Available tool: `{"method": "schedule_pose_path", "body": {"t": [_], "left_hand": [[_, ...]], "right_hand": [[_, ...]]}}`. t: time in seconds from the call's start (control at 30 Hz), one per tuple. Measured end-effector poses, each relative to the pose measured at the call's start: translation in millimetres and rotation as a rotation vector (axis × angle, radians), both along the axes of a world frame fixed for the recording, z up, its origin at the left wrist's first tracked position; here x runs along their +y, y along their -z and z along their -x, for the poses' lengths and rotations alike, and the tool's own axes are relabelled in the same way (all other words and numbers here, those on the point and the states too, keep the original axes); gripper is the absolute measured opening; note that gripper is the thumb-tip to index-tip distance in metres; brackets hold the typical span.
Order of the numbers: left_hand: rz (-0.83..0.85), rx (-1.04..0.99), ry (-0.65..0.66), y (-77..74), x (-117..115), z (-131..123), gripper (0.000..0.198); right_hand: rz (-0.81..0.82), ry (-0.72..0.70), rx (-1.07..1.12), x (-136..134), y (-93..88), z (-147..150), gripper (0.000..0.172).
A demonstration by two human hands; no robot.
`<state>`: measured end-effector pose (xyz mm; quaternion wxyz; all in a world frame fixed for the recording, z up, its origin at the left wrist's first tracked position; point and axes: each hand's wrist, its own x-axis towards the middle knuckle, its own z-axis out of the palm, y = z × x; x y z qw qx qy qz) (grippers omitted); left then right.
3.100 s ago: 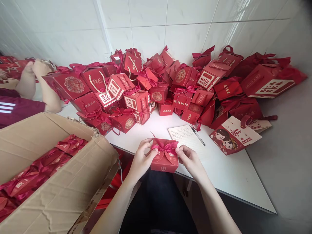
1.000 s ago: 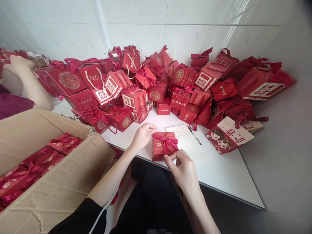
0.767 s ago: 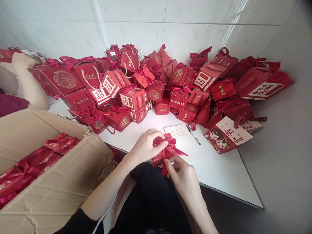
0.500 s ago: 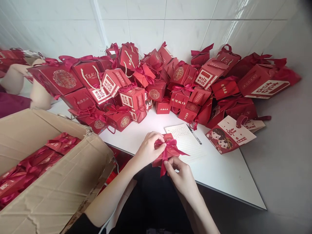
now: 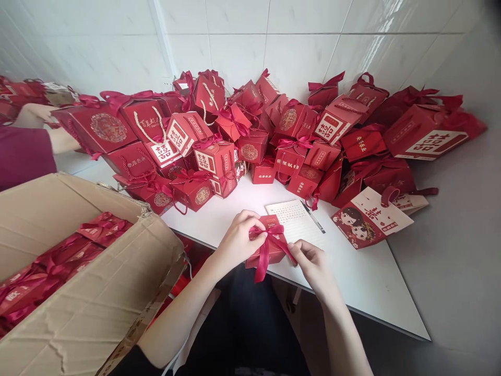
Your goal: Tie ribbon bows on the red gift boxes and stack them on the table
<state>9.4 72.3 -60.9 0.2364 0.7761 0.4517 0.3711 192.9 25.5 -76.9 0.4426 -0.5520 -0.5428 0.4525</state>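
Note:
A small red gift box (image 5: 274,254) rests at the near edge of the white table (image 5: 364,282). Its dark red ribbon (image 5: 263,257) is partly undone, one tail hanging down over the front. My left hand (image 5: 238,241) grips the box's left side, thumb by the bow. Fingers of my right hand (image 5: 311,262) pinch the other ribbon tail at the box's right side.
Several red gift boxes and bags (image 5: 250,136) are piled along the tiled wall. A lined notebook (image 5: 295,222) with a pen (image 5: 316,216) lies behind the box. An open cardboard carton (image 5: 102,292) of flat red boxes stands at the left. Another person's arm (image 5: 35,143) reaches in far left.
The tied bow has come loose: the ribbon tails now hang free. My right hand moved from the front of the box to its right side, pulling a tail.

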Motion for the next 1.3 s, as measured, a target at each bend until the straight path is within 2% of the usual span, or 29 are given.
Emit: {"method": "schedule_pose_path", "body": {"t": [0.17,0.47,0.53,0.63,0.7,0.77,0.83,0.93,1.07,1.2,1.3], "left_hand": [[0.006,0.041,-0.004,-3.0,-1.4,-1.6,0.004],[0.058,0.017,-0.006,-3.8,-1.0,-1.1,0.005],[0.065,0.009,-0.005,-3.3,-1.0,-0.8,0.005],[0.055,-0.001,0.003,-0.8,-1.4,-1.4,0.004],[0.015,-0.038,-0.001,2.0,-2.1,-2.0,0.003],[-0.047,-0.116,-0.078,5.0,-2.7,-1.8,0.013],[-0.070,-0.196,-0.235,6.8,-2.8,-0.2,0.015],[0.034,-0.173,-0.400,5.8,-0.9,3.7,0.018],[0.205,-0.087,-0.374,1.0,1.7,6.1,0.033],[0.239,-0.172,-0.340,2.9,-7.4,2.4,0.028],[0.231,-0.262,-0.385,9.8,-22.1,-2.2,0.024]], "right_hand": [[-0.032,0.007,-0.057,-8.5,1.6,-4.5,0.040],[-0.040,0.073,-0.098,-10.2,-0.3,-19.0,0.041],[-0.042,0.132,-0.128,-10.8,-1.9,-24.1,0.041],[-0.098,0.355,-0.164,-7.0,-8.0,-29.4,0.038],[-0.156,0.425,-0.197,1.3,-14.0,-27.7,0.037],[-0.181,0.323,-0.262,13.8,-20.0,-20.6,0.041],[-0.153,0.151,-0.332,27.8,-24.0,-10.0,0.045],[-0.105,0.021,-0.374,45.2,-24.8,5.0,0.048],[-0.099,-0.047,-0.260,54.5,-19.2,14.0,0.046],[-0.089,-0.016,-0.084,51.7,-12.7,15.8,0.044],[-0.067,0.026,0.061,46.3,-8.9,16.5,0.044]]}}
